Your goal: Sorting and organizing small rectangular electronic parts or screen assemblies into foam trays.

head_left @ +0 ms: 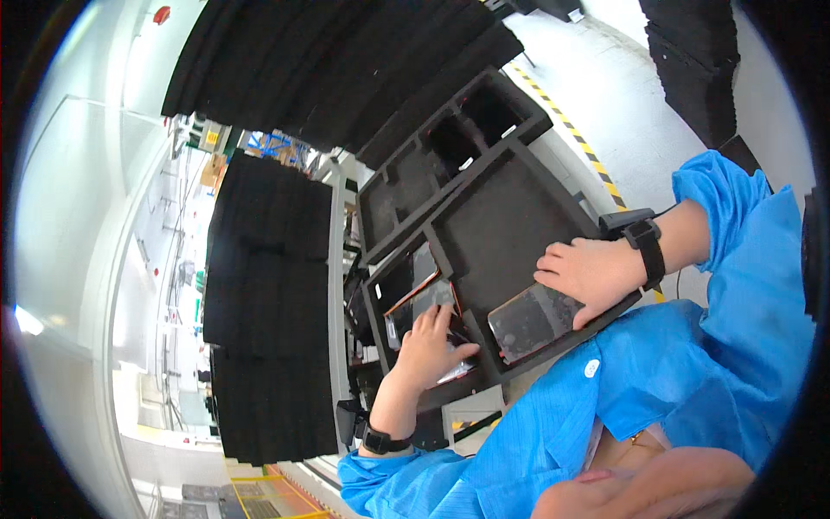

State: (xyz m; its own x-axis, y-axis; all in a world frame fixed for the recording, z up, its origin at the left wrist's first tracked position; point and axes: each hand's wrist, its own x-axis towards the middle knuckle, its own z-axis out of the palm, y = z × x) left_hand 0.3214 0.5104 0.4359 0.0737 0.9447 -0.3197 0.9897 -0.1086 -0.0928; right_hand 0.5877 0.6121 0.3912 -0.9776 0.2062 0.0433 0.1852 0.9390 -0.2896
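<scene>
A black foam tray [484,225] with several compartments lies in front of me. My left hand [425,346] reaches into a small compartment and grips a flat dark packet with an orange edge [421,298]; a shiny packet [458,372] lies under the palm. My right hand [590,273] lies over the far end of a flat, shiny grey packet [527,322] at the near edge of the large compartment and holds it there. Both wrists carry black bands, and both arms are in blue sleeves.
A second black foam tray [458,130] with empty pockets sits behind the first. Stacks of black foam [268,303] stand to the left and more foam [692,60] at the upper right. Yellow-black floor tape [575,134] runs along the tray's right side.
</scene>
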